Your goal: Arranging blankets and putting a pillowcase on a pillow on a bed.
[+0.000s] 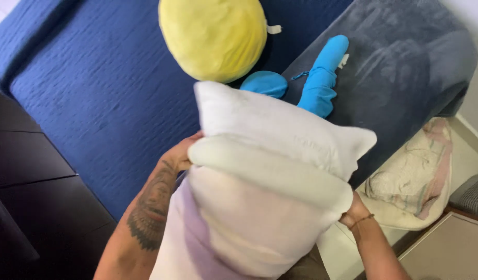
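Plump white pillow [265,181] in soft fabric, fingers of left hand [181,153] and right hand [354,211] clamped on its sides.

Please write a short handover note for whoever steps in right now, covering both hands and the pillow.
Left hand: grips the left side of the white pillow, at the edge of its cover.
Right hand: grips the cover's edge on the right side, low down.
Pillow: held up over the blue bed; the pale case covers its lower part, the top is bare.
Done: case partly on.
Left: the bare upper end is still uncovered.
Nearby: yellow plush and blue plush on the bed.
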